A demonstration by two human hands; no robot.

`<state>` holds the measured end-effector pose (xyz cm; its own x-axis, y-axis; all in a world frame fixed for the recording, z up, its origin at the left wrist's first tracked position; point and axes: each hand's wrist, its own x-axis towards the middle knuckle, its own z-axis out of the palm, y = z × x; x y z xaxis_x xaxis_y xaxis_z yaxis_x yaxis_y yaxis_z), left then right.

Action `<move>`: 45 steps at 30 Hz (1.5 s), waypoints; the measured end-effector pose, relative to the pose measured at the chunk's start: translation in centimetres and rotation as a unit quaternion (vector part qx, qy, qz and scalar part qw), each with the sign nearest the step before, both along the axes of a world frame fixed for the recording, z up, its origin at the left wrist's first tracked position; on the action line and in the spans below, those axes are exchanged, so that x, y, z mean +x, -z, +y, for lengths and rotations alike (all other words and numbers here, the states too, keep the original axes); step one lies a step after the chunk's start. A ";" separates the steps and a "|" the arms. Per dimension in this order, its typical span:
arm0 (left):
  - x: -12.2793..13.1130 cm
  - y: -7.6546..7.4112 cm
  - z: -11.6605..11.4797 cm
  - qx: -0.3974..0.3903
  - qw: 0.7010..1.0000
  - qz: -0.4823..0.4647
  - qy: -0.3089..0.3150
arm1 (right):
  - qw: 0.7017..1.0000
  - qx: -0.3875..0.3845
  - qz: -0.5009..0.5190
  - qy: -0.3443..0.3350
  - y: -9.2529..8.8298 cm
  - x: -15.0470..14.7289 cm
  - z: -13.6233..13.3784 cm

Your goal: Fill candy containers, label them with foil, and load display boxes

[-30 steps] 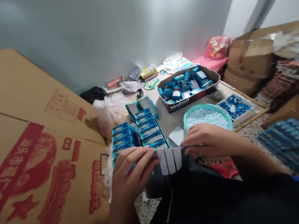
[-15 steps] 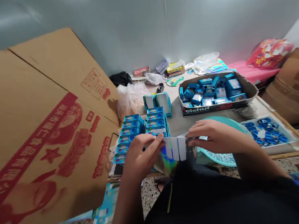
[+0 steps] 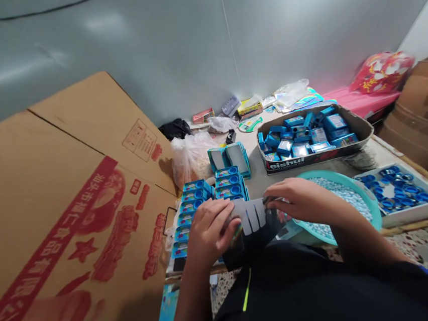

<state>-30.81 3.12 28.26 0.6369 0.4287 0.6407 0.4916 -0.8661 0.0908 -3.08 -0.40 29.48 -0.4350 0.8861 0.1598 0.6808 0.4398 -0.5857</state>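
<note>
Between my two hands is a shiny cardboard box (image 3: pixel 253 217) with pale flaps along its top and dark, glossy sides. My left hand (image 3: pixel 211 226) is closed over its left edge, the thumb against the near side. At the right end, my right hand (image 3: pixel 297 200) pinches the upper edge from above. Just beyond my left hand stand two rows of small blue boxes (image 3: pixel 228 180) with round cut-outs. Under my right forearm is a turquoise basin (image 3: pixel 373 216) with many small pale blue pieces in it. My palms and part of the box's sides are hidden.
A large brown carton (image 3: pixel 63 134) fills the left side. Behind the basin, a cut-down carton (image 3: pixel 312 158) holds loose blue boxes. A white tray (image 3: pixel 412 214) of blue ring-shaped pieces sits at right. Plastic bags (image 3: pixel 192 152) and packets line the wall.
My left hand has shifted from pinching the box's upper corner to lying over its left side. The flaps have tilted, and the view has moved slightly, showing more of the basin.
</note>
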 end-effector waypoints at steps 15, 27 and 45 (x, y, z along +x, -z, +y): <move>0.5 0.9 1.0 -0.004 1.000 -0.023 -0.009 | 1.000 0.007 0.011 -0.007 0.8 0.4 0.8; 2.5 0.9 -0.2 -0.199 0.949 -0.194 0.151 | 0.990 0.011 0.031 0.139 2.1 4.9 -0.2; 9.1 -5.1 3.0 0.029 0.994 0.034 0.103 | 0.991 0.059 0.075 0.092 0.3 6.8 -5.3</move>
